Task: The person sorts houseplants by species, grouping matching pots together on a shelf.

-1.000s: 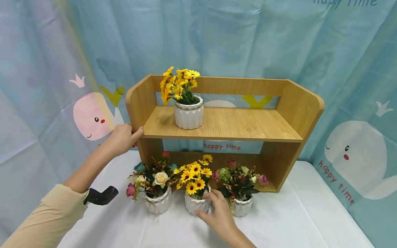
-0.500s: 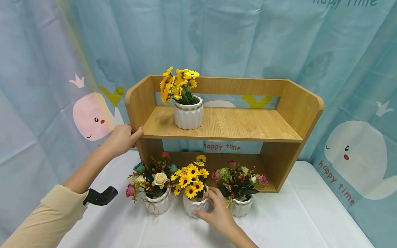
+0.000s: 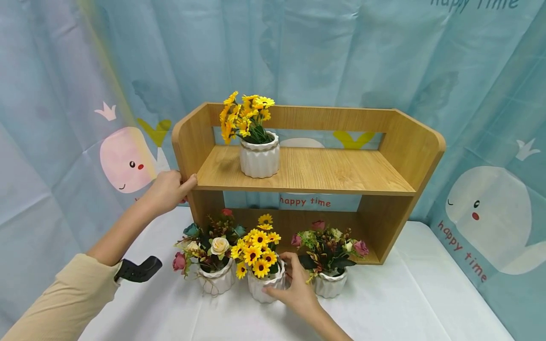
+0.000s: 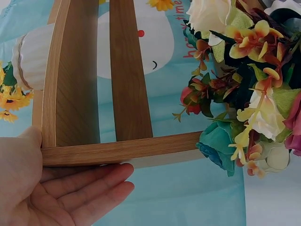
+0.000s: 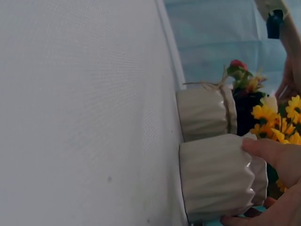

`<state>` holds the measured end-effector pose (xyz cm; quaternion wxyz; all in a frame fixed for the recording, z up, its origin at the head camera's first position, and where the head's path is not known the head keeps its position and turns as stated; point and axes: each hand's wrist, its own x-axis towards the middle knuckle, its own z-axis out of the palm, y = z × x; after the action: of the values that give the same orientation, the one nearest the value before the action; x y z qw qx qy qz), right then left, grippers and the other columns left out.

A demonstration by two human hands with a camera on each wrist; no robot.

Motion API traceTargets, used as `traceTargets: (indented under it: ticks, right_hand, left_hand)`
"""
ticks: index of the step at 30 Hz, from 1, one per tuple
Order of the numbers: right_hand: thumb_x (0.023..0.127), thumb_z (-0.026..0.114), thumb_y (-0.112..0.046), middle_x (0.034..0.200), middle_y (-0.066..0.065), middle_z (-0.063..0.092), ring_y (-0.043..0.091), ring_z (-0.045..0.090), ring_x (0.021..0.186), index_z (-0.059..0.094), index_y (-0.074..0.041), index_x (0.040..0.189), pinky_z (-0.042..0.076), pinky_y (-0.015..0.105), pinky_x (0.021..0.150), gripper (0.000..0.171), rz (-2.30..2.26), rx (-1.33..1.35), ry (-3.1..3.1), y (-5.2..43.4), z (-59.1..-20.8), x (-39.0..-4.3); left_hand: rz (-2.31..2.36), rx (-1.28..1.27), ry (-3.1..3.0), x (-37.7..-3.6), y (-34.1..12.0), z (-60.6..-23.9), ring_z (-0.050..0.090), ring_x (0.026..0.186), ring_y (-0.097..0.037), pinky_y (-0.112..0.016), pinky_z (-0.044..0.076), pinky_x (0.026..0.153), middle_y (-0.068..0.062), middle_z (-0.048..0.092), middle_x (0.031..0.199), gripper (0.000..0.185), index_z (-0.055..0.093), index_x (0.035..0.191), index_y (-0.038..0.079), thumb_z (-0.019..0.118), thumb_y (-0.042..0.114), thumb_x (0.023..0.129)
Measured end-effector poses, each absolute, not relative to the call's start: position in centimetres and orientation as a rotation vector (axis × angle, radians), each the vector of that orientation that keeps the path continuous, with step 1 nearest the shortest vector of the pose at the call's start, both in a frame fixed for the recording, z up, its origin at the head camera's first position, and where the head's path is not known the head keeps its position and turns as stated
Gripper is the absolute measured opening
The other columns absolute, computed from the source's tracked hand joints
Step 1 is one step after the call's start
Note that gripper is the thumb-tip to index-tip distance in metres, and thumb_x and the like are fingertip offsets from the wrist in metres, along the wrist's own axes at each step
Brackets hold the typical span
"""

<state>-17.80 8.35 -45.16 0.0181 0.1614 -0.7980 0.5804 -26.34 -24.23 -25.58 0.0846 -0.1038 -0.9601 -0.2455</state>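
Note:
My right hand grips the rim of a white fluted flowerpot with yellow sunflowers, thumb on the near side and fingers on the far right side. In the right wrist view, that pot stands upright on the white cloth. With my left hand I hold the left side panel of a two-tier wooden shelf. In the left wrist view, the thumb of my left hand lies at the panel's front edge and the fingers lie along its outer face. Behind the sunflower pot, the lower tier is partly hidden.
Left of the sunflower pot stands a pot of mixed roses, and right of it a pot of pink roses. Another pot of yellow flowers sits on the upper tier's left part. A blue printed curtain hangs behind.
My right hand has shifted the sunflower pot slightly left and towards me, nearer the mixed-rose pot; its flowers have swung left. My left hand stays on the shelf panel.

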Motion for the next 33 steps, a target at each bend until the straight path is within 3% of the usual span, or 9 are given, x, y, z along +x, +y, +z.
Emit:
traceTargets:
  ticks: [7,12,17,26,33]
  right_hand:
    - [0.076,0.094,-0.013,0.145,0.026,0.052,0.047,0.055,0.133,0.045,-0.002,0.144,0.047,0.059,0.109,0.085,1.766,0.443,-2.489,7.9,-45.3,-17.6]
    - [0.072,0.097,-0.020,0.146,0.022,0.056,0.045,0.054,0.133,0.045,-0.005,0.148,0.045,0.065,0.107,0.094,1.654,0.428,-2.547,7.7,-45.7,-17.6]
    - [0.069,0.097,-0.016,0.148,0.021,0.056,0.044,0.054,0.134,0.042,-0.007,0.151,0.043,0.065,0.108,0.099,1.685,0.448,-2.526,7.4,-46.1,-17.6]
    - [0.068,0.098,-0.011,0.149,0.019,0.056,0.044,0.054,0.136,0.042,-0.009,0.151,0.040,0.066,0.110,0.100,1.726,0.431,-2.502,7.4,-46.3,-17.5]
    - [0.063,0.100,-0.013,0.139,0.013,0.064,0.038,0.060,0.129,0.050,-0.009,0.145,0.046,0.060,0.106,0.096,1.705,0.365,-2.498,7.2,-46.7,-17.8]
  left_hand:
    - [-0.740,-0.309,-2.865,-26.3,-24.2,-25.5,0.065,0.062,-0.023,-0.033,0.047,0.054,-0.017,0.065,0.069,0.055,0.054,0.069,0.001,0.039,0.034,0.110]
    - [-0.747,-0.315,-2.865,-26.3,-24.3,-25.5,0.065,0.062,-0.022,-0.033,0.047,0.054,-0.018,0.066,0.070,0.056,0.057,0.071,-0.002,0.039,0.034,0.110]
    - [-0.744,-0.308,-2.868,-26.3,-24.3,-25.5,0.065,0.062,-0.021,-0.033,0.048,0.054,-0.019,0.067,0.071,0.057,0.059,0.073,-0.004,0.039,0.034,0.110]
    - [-0.745,-0.307,-2.870,-26.4,-24.3,-25.5,0.064,0.062,-0.020,-0.033,0.047,0.054,-0.016,0.067,0.069,0.058,0.060,0.073,-0.003,0.039,0.035,0.110]
    - [-0.746,-0.313,-2.866,-26.3,-24.2,-25.5,0.065,0.061,-0.020,-0.033,0.048,0.054,-0.017,0.068,0.069,0.058,0.061,0.072,-0.004,0.039,0.034,0.110]
